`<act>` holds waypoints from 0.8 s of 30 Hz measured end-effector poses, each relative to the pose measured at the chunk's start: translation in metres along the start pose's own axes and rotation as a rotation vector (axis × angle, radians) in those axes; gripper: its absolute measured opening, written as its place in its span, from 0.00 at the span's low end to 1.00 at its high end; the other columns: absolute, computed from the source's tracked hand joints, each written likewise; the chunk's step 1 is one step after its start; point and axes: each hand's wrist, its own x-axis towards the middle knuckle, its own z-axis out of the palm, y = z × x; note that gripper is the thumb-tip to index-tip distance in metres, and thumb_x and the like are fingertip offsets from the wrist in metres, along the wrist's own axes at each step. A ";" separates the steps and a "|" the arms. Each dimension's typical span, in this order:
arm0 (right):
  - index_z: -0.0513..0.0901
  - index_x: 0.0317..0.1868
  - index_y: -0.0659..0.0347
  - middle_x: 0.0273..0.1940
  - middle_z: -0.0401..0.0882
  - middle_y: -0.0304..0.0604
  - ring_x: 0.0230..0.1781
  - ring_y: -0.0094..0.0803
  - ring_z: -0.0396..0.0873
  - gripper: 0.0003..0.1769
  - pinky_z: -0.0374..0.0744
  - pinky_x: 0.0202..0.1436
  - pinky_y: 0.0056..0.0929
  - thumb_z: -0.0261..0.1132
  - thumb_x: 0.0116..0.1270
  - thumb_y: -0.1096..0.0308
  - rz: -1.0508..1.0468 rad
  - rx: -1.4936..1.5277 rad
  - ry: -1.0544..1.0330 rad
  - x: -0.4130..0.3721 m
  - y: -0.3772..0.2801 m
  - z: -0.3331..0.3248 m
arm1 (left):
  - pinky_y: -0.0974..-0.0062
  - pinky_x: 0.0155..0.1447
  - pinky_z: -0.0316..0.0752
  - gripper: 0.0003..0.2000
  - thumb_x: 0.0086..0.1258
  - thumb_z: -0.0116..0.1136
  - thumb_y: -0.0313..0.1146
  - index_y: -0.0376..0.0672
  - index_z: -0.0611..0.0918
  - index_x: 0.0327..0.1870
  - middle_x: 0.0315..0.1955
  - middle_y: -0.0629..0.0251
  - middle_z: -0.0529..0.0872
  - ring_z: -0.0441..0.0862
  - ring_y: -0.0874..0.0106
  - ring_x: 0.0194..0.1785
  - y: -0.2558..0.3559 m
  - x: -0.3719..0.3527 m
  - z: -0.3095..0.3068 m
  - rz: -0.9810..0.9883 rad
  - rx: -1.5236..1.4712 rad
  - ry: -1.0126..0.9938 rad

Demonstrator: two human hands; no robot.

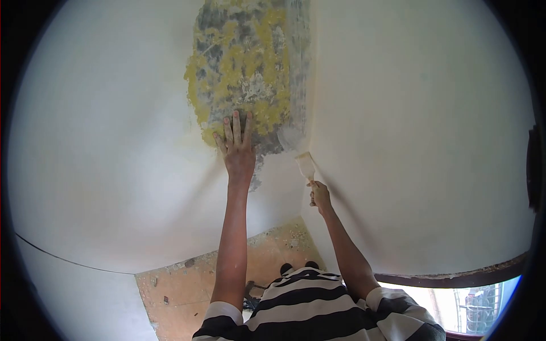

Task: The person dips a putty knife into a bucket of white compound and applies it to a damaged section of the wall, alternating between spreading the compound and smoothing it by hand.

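Observation:
My left hand (pixel 239 150) lies with fingers spread over the lower edge of a scraped patch (pixel 242 62) on the white wall. Grey, yellow and whitish layers show through that patch. Lower and to the right, my right hand (pixel 319 196) is closed around the handle of a putty knife (pixel 305 165). Its broad, pale-smeared blade points up, close to the corner where the two walls meet and just below the patch's lower right edge.
White walls (pixel 398 131) rise on both sides of the corner. Below, crumbs and chips litter the orange-tan floor (pixel 187 290). A dark object (pixel 250 295) is partly hidden behind my body. At lower right is a window with a grille (pixel 478 307).

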 end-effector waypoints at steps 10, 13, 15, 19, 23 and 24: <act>0.79 0.49 0.66 0.19 0.61 0.29 0.12 0.22 0.63 0.20 0.82 0.20 0.33 0.58 0.80 0.53 -0.093 0.155 -0.128 -0.048 -0.162 0.026 | 0.36 0.83 0.48 0.57 0.58 0.78 0.48 0.60 0.50 0.86 0.86 0.56 0.46 0.46 0.50 0.87 0.007 -0.003 -0.003 -0.020 0.030 -0.013; 0.81 0.55 0.70 0.20 0.62 0.28 0.13 0.19 0.59 0.24 0.74 0.19 0.29 0.58 0.81 0.52 -0.268 0.249 -0.140 -0.090 -0.237 0.031 | 0.36 0.83 0.48 0.57 0.59 0.78 0.48 0.60 0.50 0.86 0.86 0.56 0.45 0.46 0.50 0.87 0.007 -0.001 0.000 -0.017 0.049 0.020; 0.80 0.56 0.71 0.20 0.61 0.28 0.13 0.18 0.59 0.25 0.73 0.19 0.28 0.57 0.82 0.53 -0.323 0.245 -0.139 -0.121 -0.268 0.034 | 0.36 0.83 0.48 0.57 0.59 0.78 0.48 0.60 0.50 0.86 0.86 0.55 0.46 0.46 0.50 0.87 0.007 -0.003 0.002 -0.010 0.070 0.048; 0.81 0.55 0.66 0.20 0.60 0.27 0.13 0.16 0.58 0.24 0.72 0.17 0.26 0.53 0.85 0.51 -0.431 0.175 -0.103 -0.136 -0.268 0.039 | 0.37 0.84 0.48 0.57 0.59 0.78 0.48 0.60 0.50 0.86 0.86 0.55 0.46 0.46 0.50 0.87 0.007 -0.003 0.000 -0.015 0.065 0.030; 0.81 0.52 0.60 0.20 0.60 0.27 0.13 0.16 0.58 0.23 0.71 0.17 0.23 0.52 0.84 0.48 -0.380 0.185 -0.171 -0.081 -0.197 0.050 | 0.37 0.84 0.48 0.56 0.60 0.77 0.48 0.59 0.50 0.86 0.86 0.55 0.46 0.45 0.50 0.87 0.009 -0.004 -0.003 -0.024 0.061 0.016; 0.81 0.49 0.59 0.19 0.61 0.27 0.12 0.16 0.58 0.23 0.71 0.16 0.23 0.51 0.84 0.47 -0.401 0.074 -0.116 -0.058 -0.169 0.054 | 0.37 0.84 0.48 0.56 0.61 0.77 0.47 0.59 0.50 0.86 0.86 0.55 0.46 0.45 0.50 0.87 0.009 -0.005 -0.003 -0.021 0.049 0.011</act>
